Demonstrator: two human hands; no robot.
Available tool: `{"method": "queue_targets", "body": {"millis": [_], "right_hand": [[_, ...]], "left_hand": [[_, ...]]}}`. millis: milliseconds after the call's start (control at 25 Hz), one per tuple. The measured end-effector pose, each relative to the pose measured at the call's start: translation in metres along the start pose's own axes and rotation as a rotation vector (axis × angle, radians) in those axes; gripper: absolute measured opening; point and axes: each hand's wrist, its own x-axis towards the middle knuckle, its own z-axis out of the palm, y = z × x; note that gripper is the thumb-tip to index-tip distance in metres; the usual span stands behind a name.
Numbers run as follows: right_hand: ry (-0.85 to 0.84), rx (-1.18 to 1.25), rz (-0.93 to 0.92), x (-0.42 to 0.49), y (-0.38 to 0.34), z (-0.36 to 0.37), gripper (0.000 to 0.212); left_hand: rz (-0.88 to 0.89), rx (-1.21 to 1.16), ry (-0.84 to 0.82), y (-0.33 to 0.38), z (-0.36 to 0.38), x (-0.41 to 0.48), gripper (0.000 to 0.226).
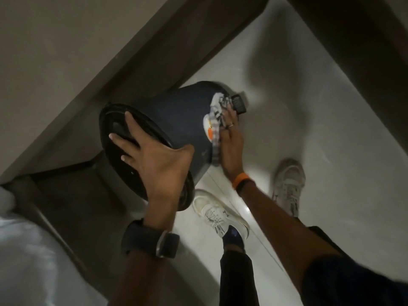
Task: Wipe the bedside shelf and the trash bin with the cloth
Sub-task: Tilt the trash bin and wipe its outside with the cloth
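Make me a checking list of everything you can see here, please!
Surface: pale glossy floor, no spills seen.
Job's things: dark blue trash bin tilted toward the camera, black lid shut; checked cloth pressed on its side.
Clutter: nothing seen.
Hands: left hand spread on the lid; right hand pressing the cloth on the bin.
Cables: nothing seen.
Surroundings: brown wooden furniture behind the bin; white bedding at lower left; two white sneakers on the floor.
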Motion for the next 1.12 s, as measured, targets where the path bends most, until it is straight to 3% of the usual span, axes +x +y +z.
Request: {"method": "queue_targets", "body": {"millis": [120,200,240,280,360,440,520,640,720,760,880,920,1000,1120], "right_hand": [[-0.221,-0.12,-0.337,-0.069,-0.021,0.009,0.045],[-0.332,-0.248,-0.517,-0.074,-0.011,0.002,0.051],[-0.285,-0.273,-0.507,-0.057,-0.004,-0.004,0.049],[-0.215,-0.263,-0.419,-0.034,0.003,-0.007,0.048],[-0.061,-0.174,-0.156,0.016,0.004,-0.011,0.048],[0.029,-0.142,-0.021,0.045,-0.002,-0.01,0.053],[-0.051,-0.232,-0.139,0.033,-0.015,0.003,0.05],[-0.298,-0.397,-0.533,-0.025,-0.025,0.02,0.048],[-0.371,-0.443,-0.613,-0.028,-0.019,0.018,0.05],[-0.303,-0.478,-0.594,-0.013,-0.018,0.015,0.047],[-0.053,-0.409,-0.247,0.049,-0.006,0.005,0.05],[-0.04,-0.396,-0.16,0.059,-0.006,0.002,0.049],[-0.139,-0.452,-0.178,0.038,-0.012,0.008,0.045],[-0.405,-0.339,-0.397,-0.029,-0.029,0.018,0.043]], "left_hand": [[-0.104,-0.283,-0.04,-0.011,-0.012,0.02,0.114],[-0.08,-0.438,-0.098,-0.021,-0.023,0.038,0.088],[-0.044,-0.394,-0.079,-0.026,-0.026,0.042,0.08],[-0.039,-0.336,-0.063,-0.027,-0.029,0.041,0.085],[0.023,-0.146,-0.051,-0.027,-0.029,0.029,0.115],[0.082,-0.021,-0.108,-0.025,-0.021,0.009,0.133],[0.109,-0.056,-0.133,-0.023,-0.013,0.008,0.137],[0.056,-0.084,-0.116,-0.013,-0.013,0.021,0.133],[0.022,-0.1,-0.085,-0.011,-0.014,0.022,0.124],[0.002,-0.114,-0.064,-0.011,-0.016,0.021,0.119],[-0.08,-0.207,-0.035,-0.019,-0.024,0.032,0.116],[-0.106,-0.265,-0.039,-0.021,-0.028,0.038,0.118],[-0.128,-0.406,-0.052,-0.017,-0.038,0.047,0.12],[-0.133,-0.426,-0.029,-0.005,-0.047,0.055,0.101]]}}
